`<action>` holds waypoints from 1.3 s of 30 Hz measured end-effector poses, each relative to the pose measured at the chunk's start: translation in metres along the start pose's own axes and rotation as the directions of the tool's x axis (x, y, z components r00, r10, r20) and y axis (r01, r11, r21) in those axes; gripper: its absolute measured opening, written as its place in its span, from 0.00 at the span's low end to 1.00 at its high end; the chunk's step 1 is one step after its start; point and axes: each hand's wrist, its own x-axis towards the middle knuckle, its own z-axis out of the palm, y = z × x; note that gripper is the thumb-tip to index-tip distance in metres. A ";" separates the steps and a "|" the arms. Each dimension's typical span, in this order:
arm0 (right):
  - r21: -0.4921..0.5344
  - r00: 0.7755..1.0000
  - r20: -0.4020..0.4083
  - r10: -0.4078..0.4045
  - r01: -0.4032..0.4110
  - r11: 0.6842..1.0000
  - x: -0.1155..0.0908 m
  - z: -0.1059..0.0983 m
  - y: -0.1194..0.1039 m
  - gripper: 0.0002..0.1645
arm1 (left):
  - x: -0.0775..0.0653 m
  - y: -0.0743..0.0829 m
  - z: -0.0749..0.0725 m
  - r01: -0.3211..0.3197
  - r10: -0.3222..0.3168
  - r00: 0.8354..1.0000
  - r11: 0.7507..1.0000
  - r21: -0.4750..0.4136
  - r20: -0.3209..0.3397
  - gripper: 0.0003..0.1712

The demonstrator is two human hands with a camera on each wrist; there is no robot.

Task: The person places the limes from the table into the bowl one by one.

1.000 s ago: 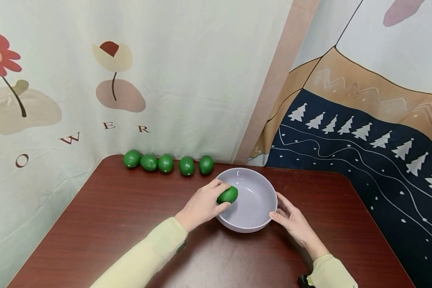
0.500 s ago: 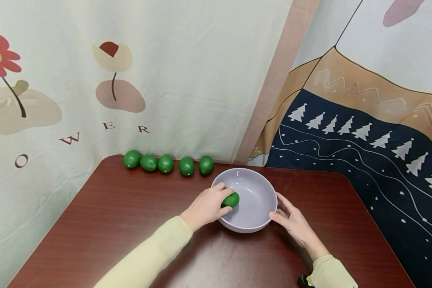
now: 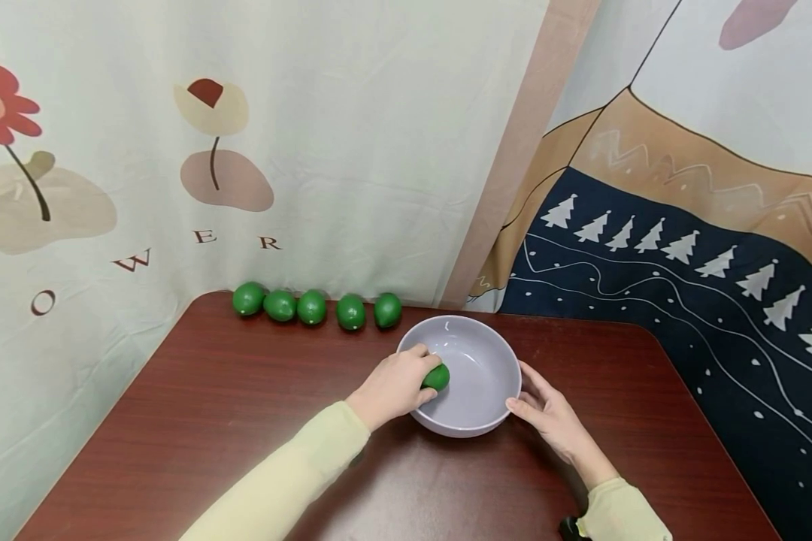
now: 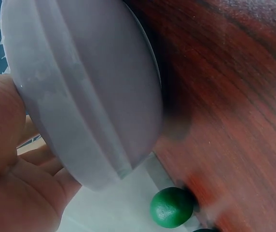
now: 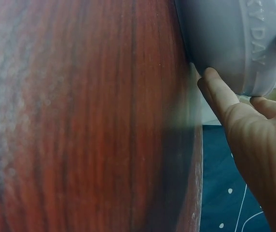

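A pale lavender bowl (image 3: 477, 387) stands on the table in the head view. Over its left rim reaches my left hand (image 3: 394, 383), holding a green lime (image 3: 437, 376) between thumb and fingers, low inside the bowl. The left wrist view has the bowl's outer wall (image 4: 89, 92) in front of that lime, hiding it, with the left hand (image 4: 22, 188) bent over the rim. My right hand (image 3: 553, 418) grips the bowl's right side, thumb at the rim. Seen from the right wrist, its fingers (image 5: 220, 89) lie against the outer wall, near raised lettering.
Several more limes (image 3: 312, 307) line the back left edge of the brown wooden table (image 3: 243, 421). One lime (image 4: 172, 208) also shows in the left wrist view. Printed curtains (image 3: 379, 150) hang right behind the table's back edge and along its right side.
My left hand has moved slightly right and down with the lime, deeper into the bowl. The right hand and the bowl have stayed in place.
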 end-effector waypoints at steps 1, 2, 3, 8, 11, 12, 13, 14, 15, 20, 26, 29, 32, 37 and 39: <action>0.000 1.000 0.002 -0.002 0.002 1.000 0.000 0.000 0.000 0.46 | 0.001 0.000 0.000 0.002 -0.002 1.000 1.000 0.003 0.004 0.21; -0.001 1.000 0.003 -0.003 0.003 1.000 0.000 0.000 -0.001 0.46 | 0.001 0.000 0.001 0.005 -0.005 1.000 1.000 0.006 0.008 0.21; -0.001 1.000 0.005 -0.004 0.004 1.000 -0.001 0.000 -0.001 0.46 | 0.002 0.000 0.001 0.008 -0.008 1.000 1.000 0.011 0.013 0.21; 0.000 1.000 0.004 0.000 0.000 1.000 -0.001 0.000 -0.001 0.46 | 0.003 0.002 0.000 0.015 -0.016 0.999 0.999 0.030 0.030 0.21; 0.004 1.000 0.001 0.001 -0.001 1.000 -0.001 0.000 -0.001 0.46 | 0.004 0.002 0.000 0.016 -0.017 0.999 0.999 0.031 0.034 0.21; 0.004 1.000 0.001 0.000 0.000 1.000 -0.001 0.000 -0.001 0.46 | 0.004 0.002 0.000 0.015 -0.016 0.999 0.999 0.031 0.035 0.21; 0.005 1.000 0.001 -0.002 0.002 1.000 -0.001 0.000 -0.001 0.46 | 0.004 0.003 0.000 0.016 -0.017 0.999 0.999 0.033 0.036 0.21; 0.006 1.000 0.001 -0.003 0.003 1.000 -0.001 0.000 -0.001 0.46 | 0.004 0.003 0.000 0.016 -0.017 0.999 0.999 0.034 0.036 0.21; 0.007 1.000 0.002 -0.005 0.005 1.000 -0.001 0.000 0.000 0.46 | 0.005 0.003 0.000 0.015 -0.016 0.999 0.999 0.036 0.036 0.21; 0.010 1.000 0.000 -0.012 0.012 1.000 0.000 0.000 0.000 0.46 | 0.006 0.003 0.002 0.014 -0.016 0.999 0.998 0.057 0.037 0.21; 0.002 1.000 -0.002 -0.007 0.007 1.000 0.000 0.000 0.000 0.46 | 0.007 0.003 0.004 0.017 -0.020 0.999 0.997 0.080 0.038 0.20; 0.000 1.000 -0.003 0.000 0.000 1.000 0.000 0.000 0.000 0.46 | 0.008 0.003 0.005 0.018 -0.022 0.999 0.996 0.090 0.042 0.20; 0.000 1.000 -0.003 0.005 -0.005 1.000 0.000 0.000 0.000 0.46 | 0.008 0.003 0.006 0.025 -0.029 0.998 0.995 0.092 0.047 0.20; -0.002 1.000 -0.003 0.007 -0.007 1.000 -0.001 0.000 -0.001 0.46 | 0.008 0.004 0.005 0.040 -0.044 0.998 0.995 0.087 0.052 0.20; -0.004 1.000 -0.003 0.008 -0.008 1.000 -0.001 0.000 -0.001 0.46 | 0.008 0.004 0.005 0.042 -0.046 0.998 0.995 0.087 0.051 0.21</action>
